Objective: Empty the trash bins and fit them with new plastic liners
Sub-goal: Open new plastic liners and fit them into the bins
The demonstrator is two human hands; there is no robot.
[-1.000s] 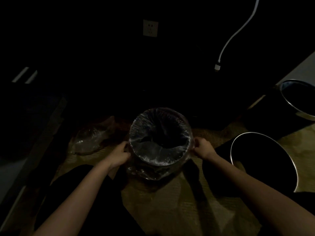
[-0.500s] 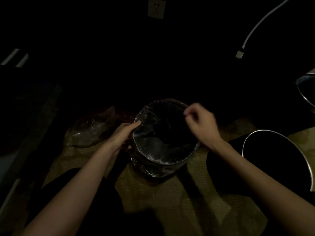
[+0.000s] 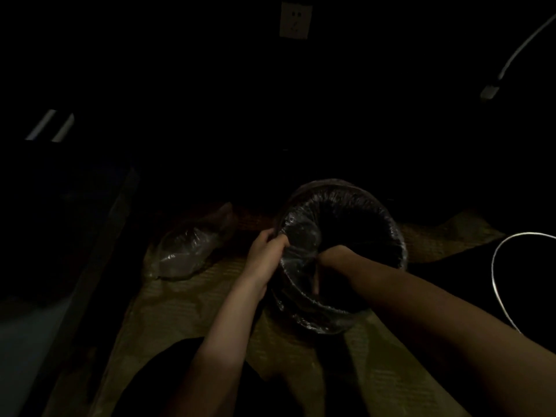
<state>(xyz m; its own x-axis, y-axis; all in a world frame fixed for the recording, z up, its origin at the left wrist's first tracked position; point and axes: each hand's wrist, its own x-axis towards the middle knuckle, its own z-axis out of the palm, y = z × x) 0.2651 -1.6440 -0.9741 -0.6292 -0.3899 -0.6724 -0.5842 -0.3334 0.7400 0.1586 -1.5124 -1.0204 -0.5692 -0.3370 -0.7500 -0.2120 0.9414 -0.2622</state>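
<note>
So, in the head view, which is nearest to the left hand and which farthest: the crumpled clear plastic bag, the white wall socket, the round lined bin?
1. Round dark bin with clear plastic liner: the left hand grips its left rim.
2. Crumpled clear plastic bag: on the floor, to the left.
3. White wall socket: high on the back wall.

You're looking into a v. dark rm: a pale wall socket [image 3: 295, 21] is showing up top, a white cable [image 3: 511, 60] is hanging top right, & a woven floor mat [image 3: 186, 302] is catching dim light.
</note>
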